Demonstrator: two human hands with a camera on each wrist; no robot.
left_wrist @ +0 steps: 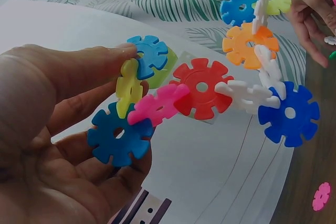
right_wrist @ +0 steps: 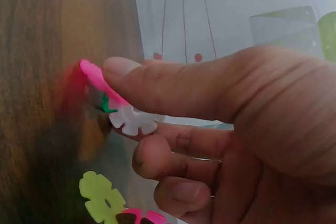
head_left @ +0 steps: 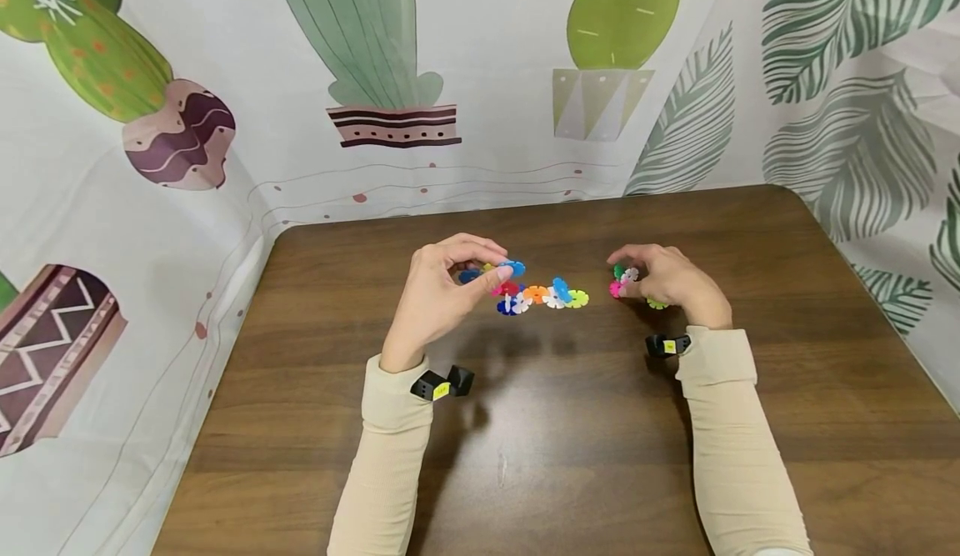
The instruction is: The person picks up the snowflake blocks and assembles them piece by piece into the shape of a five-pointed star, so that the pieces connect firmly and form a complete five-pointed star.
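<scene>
My left hand [head_left: 438,289] pinches a light blue flower-shaped disc [left_wrist: 149,56] between thumb and fingers. That disc belongs to a chain of slotted plastic discs stretching to the right: yellow [left_wrist: 128,88], pink [left_wrist: 159,103], red [left_wrist: 203,88], dark blue [left_wrist: 289,127], white and orange [head_left: 536,294] among them. Its far end has a yellow-green disc [head_left: 577,298]. Farther right, my right hand [head_left: 678,285] grips a white disc [right_wrist: 127,121] and a pink disc [right_wrist: 94,76] beneath its thumb. A green disc [right_wrist: 106,103] shows behind them, mostly hidden.
Beside the right hand lie a yellow-green disc [right_wrist: 97,195] and a pink one [right_wrist: 137,215]. The brown wooden table [head_left: 562,456] ends at the back against a cloth [head_left: 495,172] printed with cacti and leaves.
</scene>
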